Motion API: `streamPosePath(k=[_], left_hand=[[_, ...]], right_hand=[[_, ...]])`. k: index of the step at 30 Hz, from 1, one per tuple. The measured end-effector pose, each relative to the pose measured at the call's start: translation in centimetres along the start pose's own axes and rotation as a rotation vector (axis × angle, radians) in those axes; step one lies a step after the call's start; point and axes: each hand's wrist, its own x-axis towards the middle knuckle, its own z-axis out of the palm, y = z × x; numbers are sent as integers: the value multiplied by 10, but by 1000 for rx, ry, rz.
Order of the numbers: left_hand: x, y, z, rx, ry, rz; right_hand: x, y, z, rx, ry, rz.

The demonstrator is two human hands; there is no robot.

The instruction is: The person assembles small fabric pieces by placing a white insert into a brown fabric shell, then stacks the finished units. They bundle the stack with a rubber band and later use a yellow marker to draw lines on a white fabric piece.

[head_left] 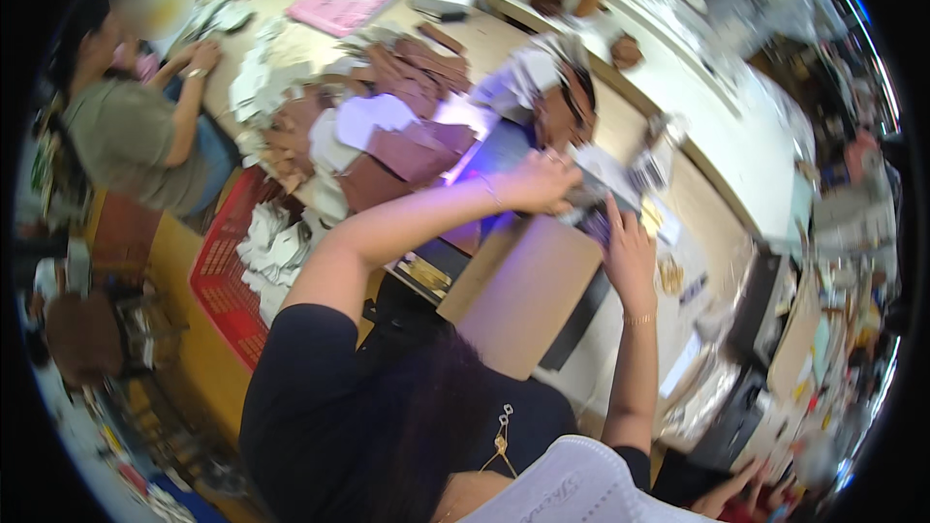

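in the head view, tilted and blurred, the left hand (pixel 542 184) is clenched around the upper end of a flat grey piece (pixel 593 196), held up just above the table (pixel 717 203), while the right hand (pixel 628 254) lies with spread fingers against its lower edge, touching rather than gripping as far as the blur lets me tell. the piece looks thin and light, probably a cut sheet of leather or card, so it should flex and droop if held by one corner; taking it at two opposite edges, as both hands do, seems the steadier hold. just below it a brown cardboard panel (pixel 528 291) lies flat. farther back are heaps of brown cut pieces (pixel 412 77) and white paper shapes (pixel 373 116); a red basket (pixel 223 281) sits at the left, near a co-worker's arm (pixel 184 107).
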Motion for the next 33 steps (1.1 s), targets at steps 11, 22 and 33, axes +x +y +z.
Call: streamPosePath(k=[11,22,33], left_hand=[[33,18,-28,-1043,109,-194],[32,34,-39,-761,114,-183],[77,-33,-5,-923,-619,-92]], right_hand=[[10,9,-20,2224,180,380],[10,4,-31,2225,249,288],[36,22,-34,734,53,-352]])
